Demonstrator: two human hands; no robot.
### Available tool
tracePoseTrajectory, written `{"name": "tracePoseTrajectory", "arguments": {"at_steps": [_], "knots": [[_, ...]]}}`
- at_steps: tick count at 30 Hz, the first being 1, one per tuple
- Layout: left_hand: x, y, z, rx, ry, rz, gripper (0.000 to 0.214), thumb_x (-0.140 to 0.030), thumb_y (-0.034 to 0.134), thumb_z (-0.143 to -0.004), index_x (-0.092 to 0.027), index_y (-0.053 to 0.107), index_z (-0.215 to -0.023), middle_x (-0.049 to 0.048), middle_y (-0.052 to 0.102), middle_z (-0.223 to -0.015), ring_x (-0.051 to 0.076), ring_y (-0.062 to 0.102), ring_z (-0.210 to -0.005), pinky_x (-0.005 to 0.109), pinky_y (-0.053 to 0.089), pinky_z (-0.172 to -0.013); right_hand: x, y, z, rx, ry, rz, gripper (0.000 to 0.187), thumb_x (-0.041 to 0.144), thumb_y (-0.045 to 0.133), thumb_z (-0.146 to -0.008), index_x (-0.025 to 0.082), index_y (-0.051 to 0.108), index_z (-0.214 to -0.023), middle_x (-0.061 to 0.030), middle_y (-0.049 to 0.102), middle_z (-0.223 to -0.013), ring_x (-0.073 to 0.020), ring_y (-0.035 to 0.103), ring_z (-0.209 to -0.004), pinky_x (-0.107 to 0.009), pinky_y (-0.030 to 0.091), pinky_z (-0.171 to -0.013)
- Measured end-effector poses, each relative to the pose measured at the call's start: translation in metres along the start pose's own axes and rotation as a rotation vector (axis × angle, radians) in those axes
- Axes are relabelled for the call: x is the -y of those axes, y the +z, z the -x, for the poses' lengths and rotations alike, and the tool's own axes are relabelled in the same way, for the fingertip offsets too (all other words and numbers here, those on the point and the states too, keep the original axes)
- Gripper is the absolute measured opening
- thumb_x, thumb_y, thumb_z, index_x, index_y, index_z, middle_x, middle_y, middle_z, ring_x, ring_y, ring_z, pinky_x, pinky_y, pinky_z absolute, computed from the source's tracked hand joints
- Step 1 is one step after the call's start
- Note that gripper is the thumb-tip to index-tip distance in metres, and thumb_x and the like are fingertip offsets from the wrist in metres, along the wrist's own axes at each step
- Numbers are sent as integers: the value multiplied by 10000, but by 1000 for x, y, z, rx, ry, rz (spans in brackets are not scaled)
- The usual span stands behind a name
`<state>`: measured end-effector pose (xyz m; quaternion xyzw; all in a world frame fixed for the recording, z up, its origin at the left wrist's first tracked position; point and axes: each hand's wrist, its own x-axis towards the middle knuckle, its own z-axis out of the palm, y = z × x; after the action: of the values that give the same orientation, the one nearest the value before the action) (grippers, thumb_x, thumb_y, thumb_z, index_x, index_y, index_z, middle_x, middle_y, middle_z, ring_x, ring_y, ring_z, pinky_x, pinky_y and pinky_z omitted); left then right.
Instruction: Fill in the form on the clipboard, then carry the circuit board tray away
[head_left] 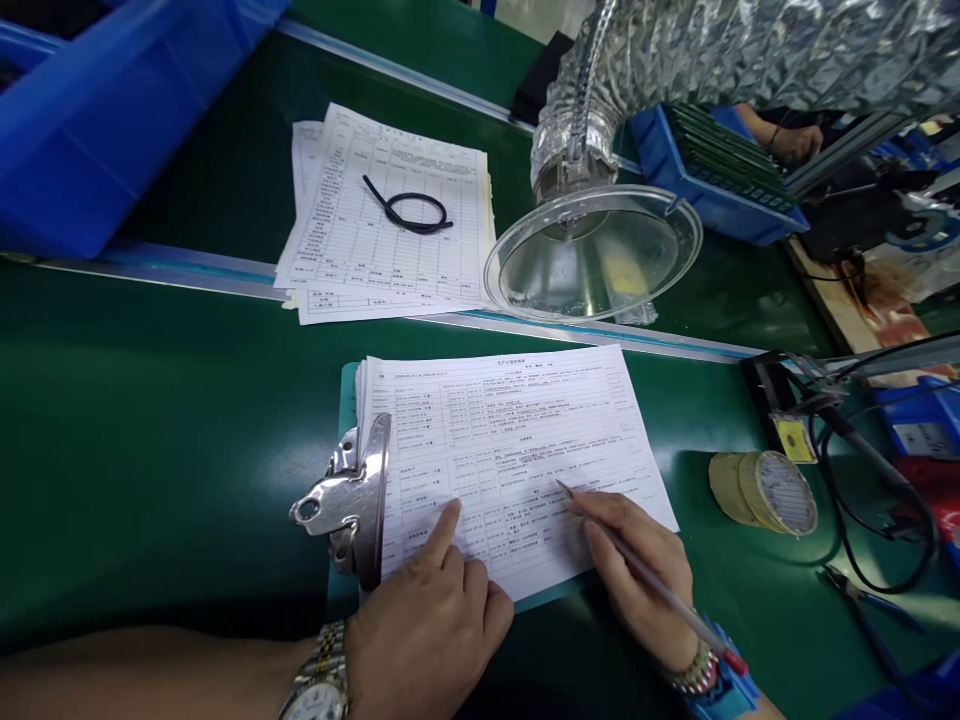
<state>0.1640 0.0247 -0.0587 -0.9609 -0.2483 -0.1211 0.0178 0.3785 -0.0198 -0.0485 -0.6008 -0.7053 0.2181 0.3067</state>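
Observation:
A clipboard with a metal clip (360,505) lies on the green bench, its clip towards the left. It bears a stack of printed sheets (525,420) with a table of small text. My left hand (431,620) rests on the lower left of the top sheet, index finger stretched out onto a row and the other fingers curled, with nothing held. Between the thumb and fingers of my right hand (645,565) is a slim pen (660,590) with a red end. Its tip points at the middle of the sheet; whether it touches the paper I cannot tell.
Behind the clipboard lie more printed forms (397,260) with a black cable loop (416,212) on top. A clear fume hood (592,255) hangs beside them. To the right are a round tin (765,490), pliers (862,595) and cables. A co-worker's hand (795,143) shows behind a blue bin (720,200).

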Motion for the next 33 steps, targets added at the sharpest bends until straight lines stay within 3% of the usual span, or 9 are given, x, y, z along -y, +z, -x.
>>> {"name": "tracePoseTrajectory", "arguments": {"at_steps": [5, 11, 15, 21, 33], "knots": [[-2, 2, 2, -2, 6, 8, 72, -171, 305, -665, -145, 277, -726, -72, 451, -475, 76, 424, -475, 436, 118, -1063, 9, 7, -7, 127, -106, 1, 335, 42, 467, -812, 137, 533, -1126, -50, 589, -1030, -78, 556, -966, -190, 491, -809], [-3, 0, 1, 7, -8, -8, 75, -154, 303, -651, -144, 264, -714, -77, 441, -465, 72, 423, -472, 440, 65, -1101, 4, 9, -4, 100, -92, 12, 341, 43, 480, -813, 140, 526, -1137, -45, 581, -1053, -72, 544, -997, -177, 481, -847], [-3, 0, 1, 20, -14, -3, 79, -180, 315, -666, -143, 273, -721, -67, 445, -488, 79, 442, -492, 419, 190, -1041, 1, 7, 0, 53, -61, 7, 353, 25, 477, -806, 150, 522, -1133, -44, 579, -1051, -89, 534, -1015, -203, 464, -880], [-3, 1, 4, 61, 14, 16, 81, -186, 349, -677, -146, 296, -724, -51, 449, -509, 60, 477, -502, 386, 420, -969, -5, 4, 5, -26, 29, 24, 347, 68, 489, -824, 178, 535, -1150, -43, 584, -1051, -104, 569, -921, -225, 493, -795], [-21, -11, 16, 41, 109, 140, 117, -222, 406, -684, -151, 487, -637, 13, 519, -481, 76, 532, -490, 329, 539, -834, -10, 3, 5, -36, 31, 1, 341, 76, 502, -824, 174, 549, -1147, -47, 591, -1042, -116, 584, -888, -238, 506, -755]]}}
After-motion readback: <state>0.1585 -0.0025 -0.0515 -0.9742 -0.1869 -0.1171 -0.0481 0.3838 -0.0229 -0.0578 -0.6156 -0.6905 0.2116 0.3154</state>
